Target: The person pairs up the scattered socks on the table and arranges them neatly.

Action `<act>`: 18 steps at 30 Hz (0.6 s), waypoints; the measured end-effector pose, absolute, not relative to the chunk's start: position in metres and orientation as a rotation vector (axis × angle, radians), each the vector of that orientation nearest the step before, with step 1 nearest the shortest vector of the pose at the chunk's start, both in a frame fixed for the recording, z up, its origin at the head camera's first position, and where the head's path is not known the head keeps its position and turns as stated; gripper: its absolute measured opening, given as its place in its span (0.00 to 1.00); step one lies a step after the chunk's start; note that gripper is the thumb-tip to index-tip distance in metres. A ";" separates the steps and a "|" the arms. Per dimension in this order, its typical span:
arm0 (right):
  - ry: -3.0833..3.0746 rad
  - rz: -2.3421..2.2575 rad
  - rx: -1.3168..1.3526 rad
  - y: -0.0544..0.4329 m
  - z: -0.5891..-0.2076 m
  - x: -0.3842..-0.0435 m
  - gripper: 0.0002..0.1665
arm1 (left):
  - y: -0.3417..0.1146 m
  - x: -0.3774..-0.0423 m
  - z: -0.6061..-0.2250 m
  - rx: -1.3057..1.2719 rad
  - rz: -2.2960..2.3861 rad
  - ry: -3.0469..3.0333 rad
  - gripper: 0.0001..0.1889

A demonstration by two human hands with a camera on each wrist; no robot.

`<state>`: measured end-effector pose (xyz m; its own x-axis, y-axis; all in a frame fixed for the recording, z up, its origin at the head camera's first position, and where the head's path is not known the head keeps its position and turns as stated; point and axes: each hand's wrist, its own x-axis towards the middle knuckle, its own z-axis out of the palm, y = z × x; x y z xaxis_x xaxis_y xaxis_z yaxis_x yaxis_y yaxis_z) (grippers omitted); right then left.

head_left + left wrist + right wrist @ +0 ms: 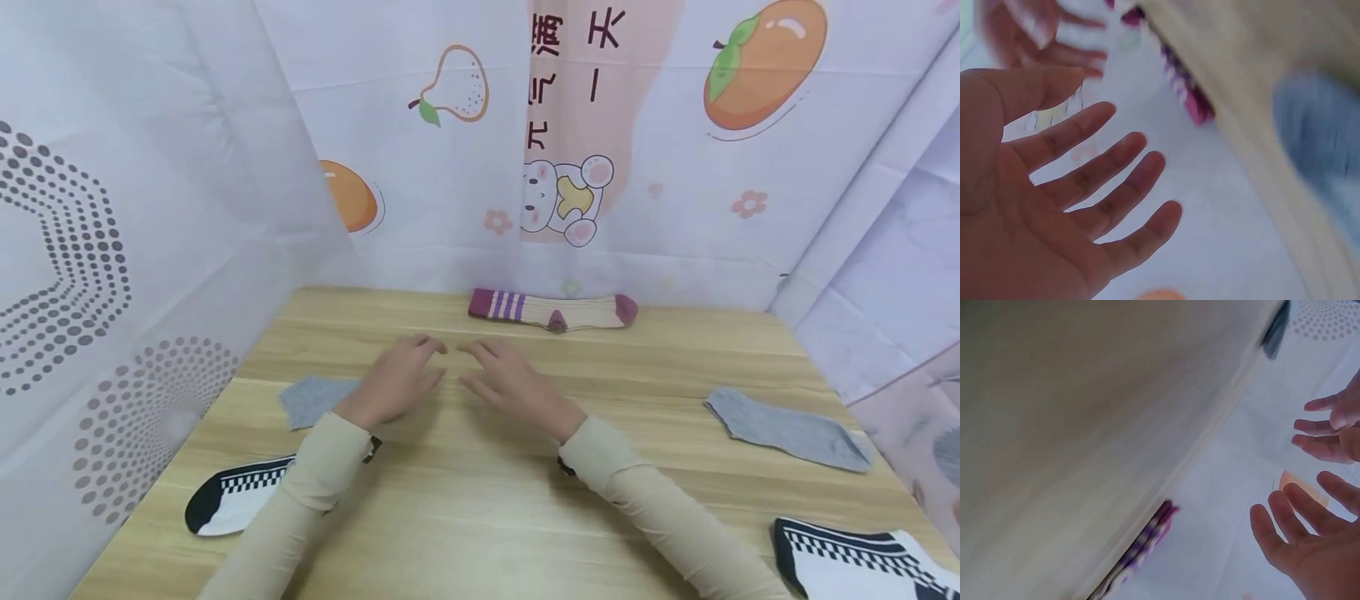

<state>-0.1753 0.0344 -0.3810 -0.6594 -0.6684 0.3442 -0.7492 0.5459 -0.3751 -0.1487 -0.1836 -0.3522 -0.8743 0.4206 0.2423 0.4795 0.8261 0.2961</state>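
Both hands are held over the middle of the table, fingertips facing each other with a small gap between them. My left hand holds nothing; its fingers are spread and slightly bent in the left wrist view. Likewise my right hand has loose, parted fingers and nothing in them. Beyond the hands, a cream sock with purple stripes and maroon heel and toe lies flat near the back edge. A grey sock lies beside the left hand, partly hidden by it. Under the left forearm is a black-and-white checkered sock, partly covered.
On the right side of the wooden table lie another grey sock and, nearer the front, another black-and-white checkered sock, cut off by the frame. A printed curtain hangs behind the table, and white sheets hang at both sides.
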 end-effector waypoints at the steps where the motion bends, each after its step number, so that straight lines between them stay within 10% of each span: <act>1: -2.623 0.767 1.215 0.029 -0.381 -0.174 0.29 | -0.190 -0.148 -0.348 -0.674 -0.547 -2.857 0.16; 18: -2.528 0.808 1.350 -0.051 -0.374 -0.166 0.27 | -0.300 -0.142 -0.316 -0.309 -0.602 -3.172 0.25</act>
